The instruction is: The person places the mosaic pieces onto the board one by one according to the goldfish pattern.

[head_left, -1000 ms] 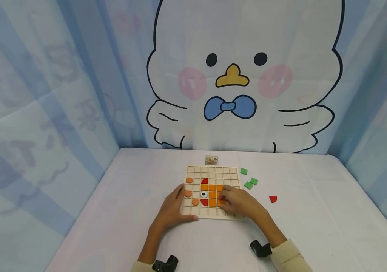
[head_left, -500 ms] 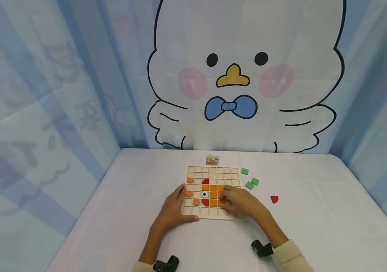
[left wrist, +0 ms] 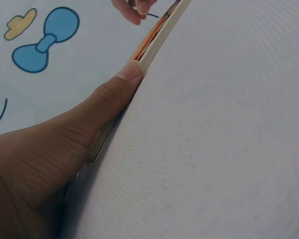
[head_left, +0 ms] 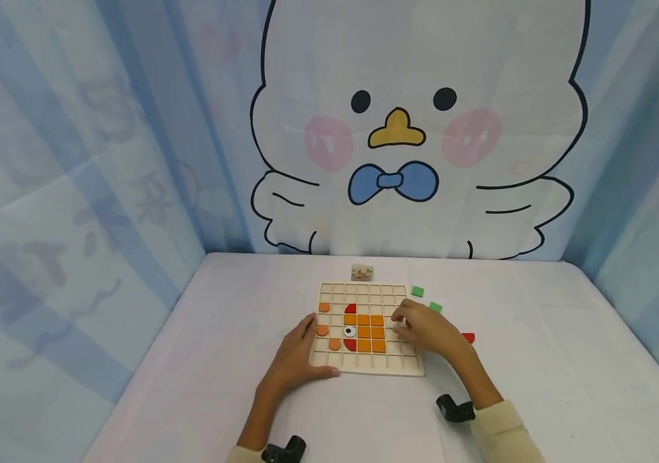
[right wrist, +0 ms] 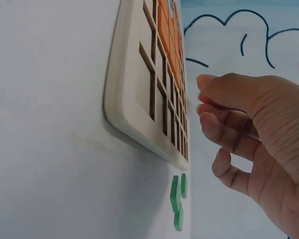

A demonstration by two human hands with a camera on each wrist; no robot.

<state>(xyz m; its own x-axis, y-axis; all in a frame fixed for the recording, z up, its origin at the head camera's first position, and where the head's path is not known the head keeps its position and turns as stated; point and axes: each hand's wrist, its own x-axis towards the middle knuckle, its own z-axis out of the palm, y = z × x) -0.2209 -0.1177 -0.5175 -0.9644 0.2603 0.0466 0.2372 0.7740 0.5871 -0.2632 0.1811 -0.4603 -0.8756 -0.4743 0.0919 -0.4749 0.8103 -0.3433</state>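
Observation:
A pale wooden grid board (head_left: 364,364) lies on the table in the head view. My left hand (head_left: 291,357) holds its near left corner, fingers along the left side and thumb (left wrist: 128,70) against the front edge. Set in the grid are a block of orange square tiles (head_left: 371,332), a white eye tile (head_left: 349,331), a red rounded tile (head_left: 350,308) above it and another red tile (head_left: 350,345) below. Orange discs (head_left: 324,308) sit in cells at the left. My right hand (head_left: 426,328) hovers over the board's right side, fingers loosely bent, nothing between them.
Green square tiles (head_left: 418,292) lie right of the board, some partly hidden by my right hand. A red rounded tile (head_left: 469,337) shows behind the right wrist. Beyond the board's far edge is a small patterned piece (head_left: 362,272). A printed curtain (head_left: 387,225) hangs behind the table.
My right hand has lifted off the orange tiles and moved right and away from me, uncovering the right column of orange squares. The left hand has stayed at the board's corner.

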